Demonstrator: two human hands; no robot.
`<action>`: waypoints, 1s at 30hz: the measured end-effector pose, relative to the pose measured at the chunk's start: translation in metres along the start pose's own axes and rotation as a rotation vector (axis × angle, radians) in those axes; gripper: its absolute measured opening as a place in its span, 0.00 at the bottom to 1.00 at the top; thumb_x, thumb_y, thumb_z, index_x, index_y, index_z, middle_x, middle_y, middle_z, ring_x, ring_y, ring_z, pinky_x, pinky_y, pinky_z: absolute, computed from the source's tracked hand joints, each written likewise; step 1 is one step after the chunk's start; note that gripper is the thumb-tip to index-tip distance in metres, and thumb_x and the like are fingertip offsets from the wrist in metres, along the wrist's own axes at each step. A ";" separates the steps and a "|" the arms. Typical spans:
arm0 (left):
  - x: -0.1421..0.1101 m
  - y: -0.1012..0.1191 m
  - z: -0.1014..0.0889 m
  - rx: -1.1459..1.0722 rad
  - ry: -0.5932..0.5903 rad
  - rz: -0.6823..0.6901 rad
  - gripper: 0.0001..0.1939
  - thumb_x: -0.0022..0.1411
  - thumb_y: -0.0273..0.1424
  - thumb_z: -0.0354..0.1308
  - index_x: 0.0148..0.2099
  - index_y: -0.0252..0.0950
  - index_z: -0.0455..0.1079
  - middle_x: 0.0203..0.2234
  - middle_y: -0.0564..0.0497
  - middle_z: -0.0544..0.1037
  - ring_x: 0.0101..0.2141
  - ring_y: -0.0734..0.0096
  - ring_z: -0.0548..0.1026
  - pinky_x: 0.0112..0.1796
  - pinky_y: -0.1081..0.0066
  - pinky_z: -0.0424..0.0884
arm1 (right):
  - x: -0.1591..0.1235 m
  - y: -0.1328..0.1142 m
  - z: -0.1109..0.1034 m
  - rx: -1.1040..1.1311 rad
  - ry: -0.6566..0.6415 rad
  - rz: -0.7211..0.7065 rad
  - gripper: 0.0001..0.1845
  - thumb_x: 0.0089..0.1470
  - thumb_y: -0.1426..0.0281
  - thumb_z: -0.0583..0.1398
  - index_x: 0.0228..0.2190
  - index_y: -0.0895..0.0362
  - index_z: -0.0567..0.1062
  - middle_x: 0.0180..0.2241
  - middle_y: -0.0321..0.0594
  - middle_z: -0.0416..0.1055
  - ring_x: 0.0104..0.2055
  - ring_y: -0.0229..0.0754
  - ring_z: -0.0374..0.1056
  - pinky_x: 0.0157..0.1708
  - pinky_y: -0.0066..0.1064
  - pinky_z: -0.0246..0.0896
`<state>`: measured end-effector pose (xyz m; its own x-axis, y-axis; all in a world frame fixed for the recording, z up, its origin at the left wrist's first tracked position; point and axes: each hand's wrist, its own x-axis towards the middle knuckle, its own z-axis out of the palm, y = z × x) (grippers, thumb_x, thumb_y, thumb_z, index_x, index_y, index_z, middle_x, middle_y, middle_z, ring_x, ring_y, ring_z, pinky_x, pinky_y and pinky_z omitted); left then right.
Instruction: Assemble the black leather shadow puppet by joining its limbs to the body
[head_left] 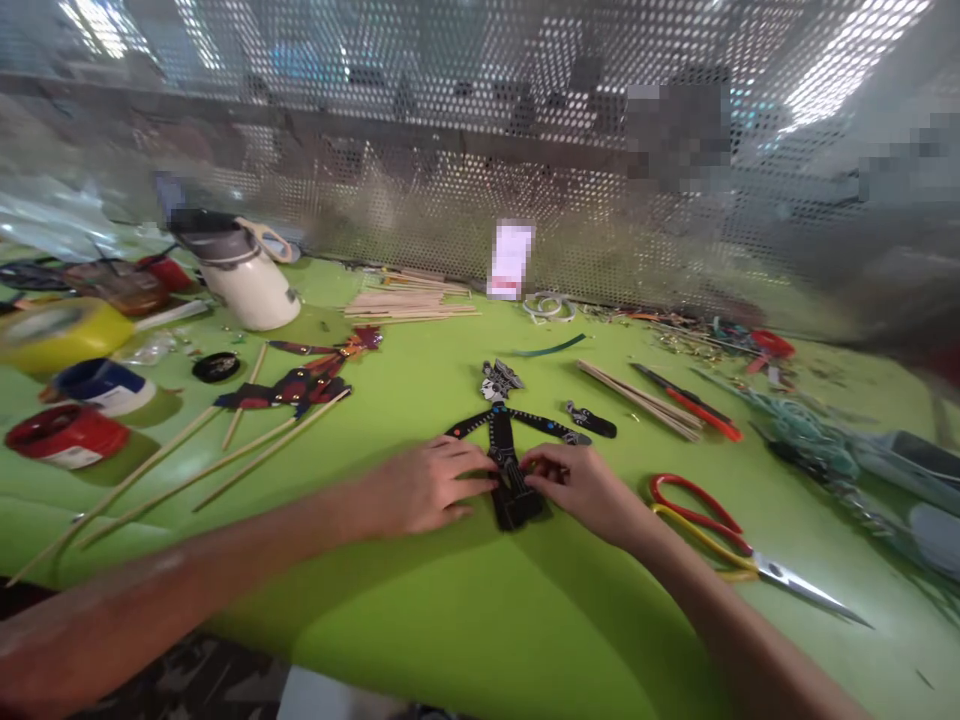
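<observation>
A black shadow puppet (504, 432) with a patterned head and jointed arms lies flat on the green table in front of me. My left hand (427, 487) rests at its left side, fingers stretched out and fingertips touching the lower body. From the other side, my right hand (574, 485) pinches the puppet's edge near the waist between thumb and finger. A separate small black puppet piece (592, 418) lies just beyond my right hand. Red-and-yellow-handled scissors (724, 540) lie to the right of that hand.
A second, reddish puppet (300, 385) with long sticks lies at left, near tape rolls (67, 435) and a white jug (244, 280). Thin wooden sticks (409, 298) lie at the back; more sticks (637, 400) and a red-black cutter (690, 402) lie right. Perforated metal (420, 200) borders the table.
</observation>
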<state>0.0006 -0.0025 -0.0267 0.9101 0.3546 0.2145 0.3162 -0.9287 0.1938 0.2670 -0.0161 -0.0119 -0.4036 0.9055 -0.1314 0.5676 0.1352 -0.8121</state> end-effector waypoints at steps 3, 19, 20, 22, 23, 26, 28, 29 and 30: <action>0.002 -0.004 -0.002 -0.015 0.026 0.007 0.20 0.70 0.24 0.50 0.62 0.34 0.66 0.57 0.41 0.72 0.57 0.56 0.68 0.58 0.53 0.65 | 0.000 -0.002 0.000 -0.066 0.020 -0.015 0.07 0.55 0.75 0.63 0.38 0.58 0.79 0.26 0.35 0.70 0.27 0.37 0.63 0.28 0.30 0.56; -0.002 -0.011 0.002 -0.185 0.117 -0.057 0.23 0.67 0.18 0.50 0.63 0.32 0.65 0.54 0.41 0.75 0.56 0.59 0.70 0.59 0.54 0.66 | -0.001 -0.001 0.005 -0.232 0.070 -0.100 0.11 0.56 0.78 0.64 0.42 0.58 0.78 0.33 0.38 0.72 0.30 0.37 0.67 0.29 0.29 0.61; -0.001 -0.009 0.000 -0.190 0.118 -0.072 0.23 0.67 0.18 0.50 0.63 0.32 0.65 0.54 0.41 0.75 0.56 0.59 0.70 0.59 0.55 0.66 | -0.001 -0.001 0.005 -0.237 0.076 -0.101 0.12 0.56 0.78 0.64 0.43 0.58 0.78 0.34 0.39 0.72 0.30 0.37 0.67 0.28 0.29 0.61; 0.000 -0.008 -0.002 -0.187 0.110 -0.094 0.23 0.67 0.18 0.50 0.62 0.32 0.65 0.54 0.41 0.74 0.55 0.59 0.71 0.59 0.54 0.66 | -0.001 -0.003 0.005 -0.245 0.081 -0.113 0.13 0.56 0.78 0.63 0.44 0.58 0.77 0.35 0.39 0.72 0.30 0.37 0.67 0.28 0.29 0.62; 0.001 -0.007 -0.003 -0.183 0.107 -0.097 0.23 0.67 0.18 0.50 0.62 0.32 0.66 0.55 0.41 0.74 0.55 0.59 0.71 0.59 0.53 0.67 | -0.001 -0.003 0.005 -0.249 0.082 -0.118 0.14 0.56 0.78 0.63 0.45 0.58 0.77 0.35 0.39 0.72 0.30 0.37 0.67 0.28 0.29 0.62; 0.001 -0.008 -0.002 -0.169 0.110 -0.087 0.22 0.67 0.18 0.50 0.62 0.29 0.66 0.54 0.40 0.73 0.57 0.56 0.68 0.59 0.51 0.67 | -0.002 -0.002 0.006 -0.259 0.076 -0.121 0.14 0.56 0.78 0.63 0.46 0.58 0.77 0.36 0.39 0.73 0.31 0.37 0.68 0.30 0.30 0.64; 0.001 -0.009 -0.001 -0.166 0.113 -0.079 0.22 0.67 0.18 0.51 0.62 0.29 0.66 0.55 0.40 0.73 0.59 0.55 0.65 0.60 0.49 0.66 | -0.002 -0.001 0.006 -0.260 0.073 -0.122 0.14 0.57 0.77 0.63 0.46 0.58 0.77 0.37 0.40 0.73 0.32 0.38 0.69 0.31 0.31 0.65; 0.001 -0.009 0.000 -0.167 0.108 -0.082 0.22 0.67 0.19 0.51 0.62 0.29 0.66 0.55 0.40 0.73 0.60 0.55 0.64 0.61 0.49 0.65 | -0.002 -0.001 0.006 -0.259 0.073 -0.126 0.14 0.57 0.77 0.62 0.46 0.57 0.77 0.37 0.40 0.73 0.32 0.38 0.69 0.32 0.31 0.65; 0.001 -0.009 0.000 -0.171 0.099 -0.087 0.22 0.67 0.19 0.52 0.62 0.30 0.65 0.56 0.40 0.72 0.60 0.56 0.64 0.61 0.49 0.65 | -0.002 0.000 0.006 -0.258 0.075 -0.132 0.14 0.57 0.77 0.62 0.46 0.57 0.77 0.37 0.40 0.74 0.33 0.39 0.69 0.32 0.32 0.65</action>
<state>-0.0015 0.0066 -0.0280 0.8482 0.4490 0.2811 0.3344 -0.8654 0.3731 0.2629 -0.0205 -0.0150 -0.4378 0.8989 0.0159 0.6814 0.3433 -0.6464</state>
